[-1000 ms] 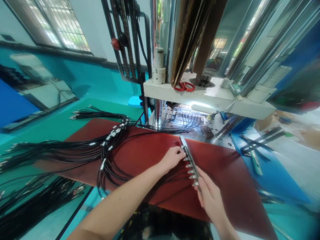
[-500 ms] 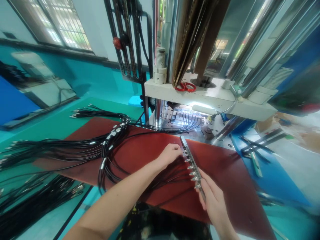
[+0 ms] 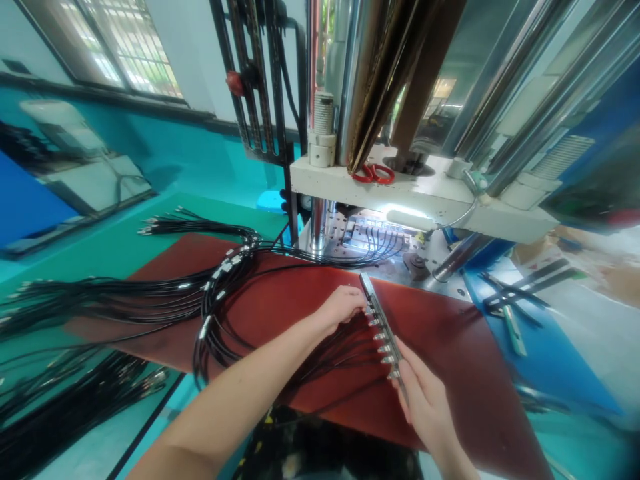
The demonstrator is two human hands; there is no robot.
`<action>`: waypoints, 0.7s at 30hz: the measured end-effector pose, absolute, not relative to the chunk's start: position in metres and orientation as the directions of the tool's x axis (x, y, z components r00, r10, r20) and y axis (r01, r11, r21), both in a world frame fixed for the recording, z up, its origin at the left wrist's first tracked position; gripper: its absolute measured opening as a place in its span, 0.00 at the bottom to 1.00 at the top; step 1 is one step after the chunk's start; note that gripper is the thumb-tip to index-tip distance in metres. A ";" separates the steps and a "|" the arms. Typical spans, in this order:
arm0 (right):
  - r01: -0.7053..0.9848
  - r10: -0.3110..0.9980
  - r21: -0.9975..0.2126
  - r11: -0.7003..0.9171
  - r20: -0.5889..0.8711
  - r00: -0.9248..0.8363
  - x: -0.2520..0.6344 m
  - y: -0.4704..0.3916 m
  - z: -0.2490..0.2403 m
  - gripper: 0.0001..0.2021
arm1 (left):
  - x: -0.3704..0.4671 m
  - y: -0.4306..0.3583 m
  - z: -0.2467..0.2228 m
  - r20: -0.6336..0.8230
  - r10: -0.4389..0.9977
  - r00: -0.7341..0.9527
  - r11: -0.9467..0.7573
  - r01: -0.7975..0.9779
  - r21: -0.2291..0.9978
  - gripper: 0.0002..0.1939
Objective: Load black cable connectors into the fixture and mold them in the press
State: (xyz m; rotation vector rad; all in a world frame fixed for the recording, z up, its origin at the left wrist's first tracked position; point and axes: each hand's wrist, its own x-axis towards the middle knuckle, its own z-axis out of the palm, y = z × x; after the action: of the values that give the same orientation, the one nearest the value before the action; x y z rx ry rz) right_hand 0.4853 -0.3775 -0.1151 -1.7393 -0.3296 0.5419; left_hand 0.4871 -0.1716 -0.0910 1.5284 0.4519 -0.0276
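My right hand (image 3: 425, 393) is wrapped round the near end of a long metal bar (image 3: 379, 313), which tilts away from me above the red-brown mat. Several silver cable connectors sit in a row along the bar's left side, with black cables (image 3: 340, 357) trailing left from them. At the bar's upper left side, my left hand (image 3: 346, 305) is closed, fingertips pinched close to the uppermost connectors. What lies between those fingertips is hidden. A thick bundle of black cables (image 3: 213, 293) with white bands curves over the mat to the left of my left hand.
A press with a white plate (image 3: 345, 183) stands ahead, red-handled scissors (image 3: 374, 174) on it. Under its lamp, more cables lie in a metal fixture (image 3: 355, 233). The red-brown mat (image 3: 455, 373) spans the table. Cutters and strips lie on a blue sheet (image 3: 555, 360) at right.
My left hand has shifted slightly right and up, closer against the bar. The bar and my right hand have hardly moved.
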 end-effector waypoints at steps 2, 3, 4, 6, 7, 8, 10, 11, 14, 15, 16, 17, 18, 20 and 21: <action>-0.022 0.526 -0.966 -0.259 -0.160 0.835 0.486 -0.377 -0.115 0.28 | 0.487 -0.174 -0.092 -0.280 0.292 0.915 -0.008 0.295 0.956 0.06; -0.004 0.534 -0.964 -0.265 -0.150 0.832 0.486 -0.376 -0.114 0.27 | 0.488 -0.174 -0.092 -0.265 0.302 0.916 -0.042 0.290 0.956 0.07; 0.008 0.533 -0.964 -0.265 -0.140 0.834 0.485 -0.375 -0.113 0.27 | 0.489 -0.174 -0.092 -0.243 0.309 0.920 -0.087 0.282 0.956 0.08; 0.028 0.521 -0.963 -0.269 -0.121 0.845 0.485 -0.374 -0.110 0.26 | 0.491 -0.172 -0.092 -0.187 0.321 0.928 -0.198 0.259 0.945 0.11; 0.042 0.514 -0.960 -0.278 -0.111 0.850 0.485 -0.373 -0.109 0.26 | 0.494 -0.170 -0.091 -0.157 0.334 0.930 -0.255 0.249 0.934 0.12; 0.062 0.513 -0.955 -0.290 -0.101 0.852 0.485 -0.373 -0.107 0.25 | 0.496 -0.167 -0.089 -0.129 0.352 0.927 -0.299 0.242 0.923 0.12; 0.135 0.538 -0.937 -0.323 -0.064 0.841 0.486 -0.372 -0.104 0.23 | 0.501 -0.159 -0.086 -0.029 0.419 0.907 -0.433 0.228 0.872 0.10; 0.190 0.559 -0.917 -0.351 -0.043 0.828 0.487 -0.372 -0.101 0.22 | 0.504 -0.154 -0.084 0.054 0.451 0.891 -0.538 0.223 0.813 0.08; 0.414 0.649 -0.741 -0.528 -0.038 0.760 0.490 -0.370 -0.091 0.20 | 0.511 -0.141 -0.085 0.341 0.425 0.838 -0.848 0.237 0.475 0.10; 0.497 0.672 -0.626 -0.600 -0.058 0.738 0.490 -0.369 -0.087 0.20 | 0.513 -0.137 -0.088 0.397 0.390 0.831 -0.898 0.247 0.364 0.12; 0.569 0.690 -0.495 -0.656 -0.088 0.719 0.490 -0.368 -0.083 0.20 | 0.515 -0.134 -0.092 0.420 0.366 0.830 -0.920 0.256 0.295 0.13; 0.628 0.704 -0.366 -0.686 -0.117 0.701 0.490 -0.366 -0.079 0.21 | 0.516 -0.132 -0.096 0.427 0.350 0.833 -0.931 0.262 0.253 0.15; 0.671 0.713 -0.256 -0.696 -0.141 0.687 0.489 -0.365 -0.076 0.21 | 0.517 -0.131 -0.102 0.425 0.340 0.839 -0.937 0.265 0.227 0.17; 0.723 0.731 -0.120 -0.680 -0.184 0.657 0.489 -0.365 -0.073 0.21 | 0.520 -0.130 -0.111 0.420 0.332 0.845 -0.942 0.270 0.201 0.20; 0.741 0.742 -0.093 -0.665 -0.197 0.641 0.491 -0.366 -0.072 0.20 | 0.521 -0.130 -0.115 0.422 0.330 0.844 -0.943 0.272 0.193 0.21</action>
State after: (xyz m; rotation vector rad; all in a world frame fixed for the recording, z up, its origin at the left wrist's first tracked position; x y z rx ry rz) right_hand 0.4906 -0.3659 -0.0720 -2.8426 -1.2836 0.3435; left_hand 0.5205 -0.1297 -0.1147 2.8952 0.4750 0.6959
